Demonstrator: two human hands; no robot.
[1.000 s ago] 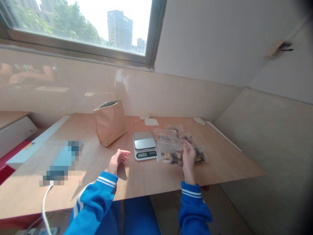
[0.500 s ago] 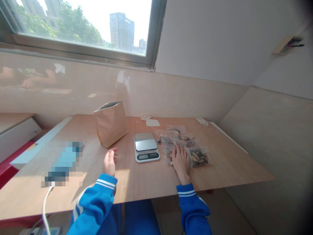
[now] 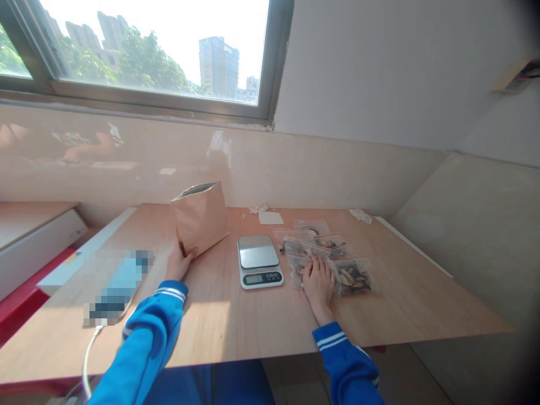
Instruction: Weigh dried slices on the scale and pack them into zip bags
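At the lower left corner of an upright brown paper bag (image 3: pixel 200 216), my left hand (image 3: pixel 180 261) grips the bag, its thumb on the front and the other fingers partly hidden behind. The bag's top gapes open, but its contents are out of sight. My right hand (image 3: pixel 319 281) lies on a pile of clear zip bags, fingers slightly bent and apart over a zip bag (image 3: pixel 297 270). Beside it, another zip bag (image 3: pixel 353 277) holds dried brown slices that look like mushrooms. A kitchen scale (image 3: pixel 260 261) with a bare steel plate sits between my hands.
A pixelated blue device (image 3: pixel 120 287) with a white cable (image 3: pixel 88 357) lies on the left of the wooden table (image 3: pixel 270 332). Toward the back are a white card (image 3: pixel 270 217) and crumpled tissue (image 3: pixel 360 216). A tiled wall (image 3: pixel 304 169) rises behind the table.
My left hand has moved forward and left to the paper bag and taken hold of its lower corner. My right hand stays on the zip bags, fingers a little more bent. The view has shifted slightly.
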